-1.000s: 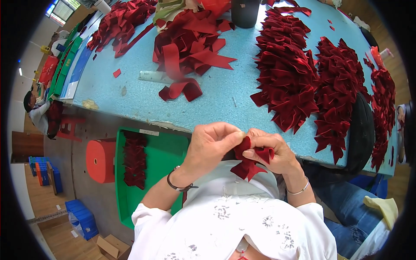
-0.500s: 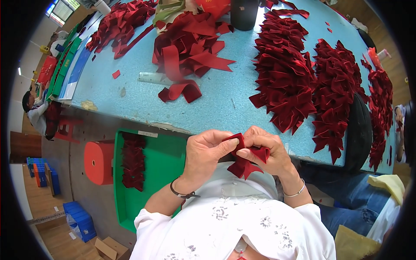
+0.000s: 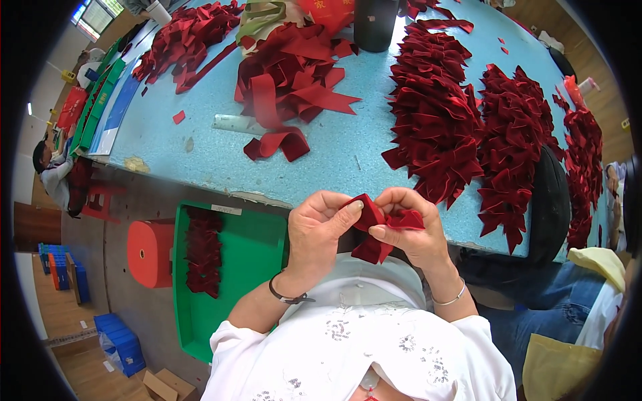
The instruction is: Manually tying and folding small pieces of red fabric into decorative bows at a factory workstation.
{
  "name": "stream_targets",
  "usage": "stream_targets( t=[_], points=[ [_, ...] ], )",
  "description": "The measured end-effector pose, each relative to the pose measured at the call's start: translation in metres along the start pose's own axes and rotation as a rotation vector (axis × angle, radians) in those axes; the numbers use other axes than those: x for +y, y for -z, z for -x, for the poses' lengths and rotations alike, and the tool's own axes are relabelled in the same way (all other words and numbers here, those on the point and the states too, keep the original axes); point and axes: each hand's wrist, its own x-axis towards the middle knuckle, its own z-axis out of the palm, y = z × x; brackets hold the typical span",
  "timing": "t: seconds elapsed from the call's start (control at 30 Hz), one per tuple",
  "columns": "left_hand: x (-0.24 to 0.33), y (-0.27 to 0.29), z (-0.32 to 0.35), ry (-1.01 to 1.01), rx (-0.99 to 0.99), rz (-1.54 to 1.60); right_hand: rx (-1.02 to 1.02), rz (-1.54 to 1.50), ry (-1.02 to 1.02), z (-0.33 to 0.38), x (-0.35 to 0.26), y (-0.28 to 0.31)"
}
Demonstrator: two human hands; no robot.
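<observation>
Worktop (image 3: 348,157): light blue, long, worn front edge. On it: heaps of dark red bows (image 3: 438,113) at right; loose red ribbon strips (image 3: 294,67) centre; further ribbon pile (image 3: 184,37) far left; clear ruler (image 3: 234,123); dark cylindrical container (image 3: 374,23).

Light blue table (image 3: 200,157), heaps of finished dark red bows (image 3: 435,113) along its right side, loose red ribbon strips (image 3: 294,80) near the far edge, clear plastic ruler (image 3: 234,123) beside them, green tray (image 3: 247,260) below the near edge, red stool (image 3: 150,252) beside it
</observation>
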Motion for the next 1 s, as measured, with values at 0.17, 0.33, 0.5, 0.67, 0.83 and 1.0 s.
stream_targets(
  t=[0.17,0.33,0.5,0.67,0.83,1.0],
  points=[
    [0.0,0.001,-0.009,0.16,-0.014,0.151,0.0,-0.11,-0.049,-0.001,0.004,0.003],
    [0.02,-0.001,-0.017,0.299,-0.025,0.255,0.035,-0.239,-0.095,0.0,0.005,0.007],
    [0.029,-0.009,-0.013,0.266,-0.15,-0.005,0.039,-0.222,-0.073,-0.001,0.006,0.008],
    [0.015,-0.001,-0.012,0.153,-0.219,-0.211,-0.009,-0.157,-0.024,-0.002,0.007,0.007],
    [0.006,-0.003,-0.008,-0.053,-0.088,-0.345,-0.002,-0.131,-0.07,-0.003,0.005,0.002],
    [0.01,-0.001,-0.011,0.006,0.044,-0.362,-0.008,-0.156,-0.116,-0.005,0.006,0.0]
  ],
)
